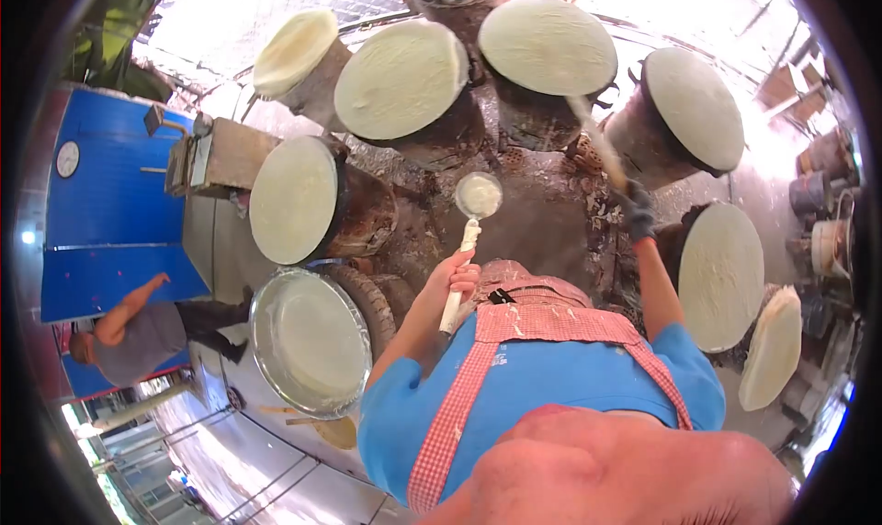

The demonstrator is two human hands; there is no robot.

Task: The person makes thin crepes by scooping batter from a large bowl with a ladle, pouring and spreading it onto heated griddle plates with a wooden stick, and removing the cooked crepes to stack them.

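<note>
My left hand point(450, 277) is wrapped round the pale handle of a ladle point(479, 195), whose round bowl holds white batter and hangs over the dark floor between the stoves. My right hand point(636, 210), in a dark glove, grips a long wooden stick-like tool point(606, 153), blurred by motion. Its far end reaches the lower edge of a batter-covered round griddle point(548, 45); I cannot tell whether it touches. Close to my right hand is another coated griddle point(695, 109) on a drum stove.
More pale-coated griddles point(401, 79) ring me on drum stoves, including one at left point(294, 200) and one at right point(721, 277). A metal basin point(266, 337) of white batter stands at my left. A person point(138, 341) is beyond it, near a blue wall point(119, 194).
</note>
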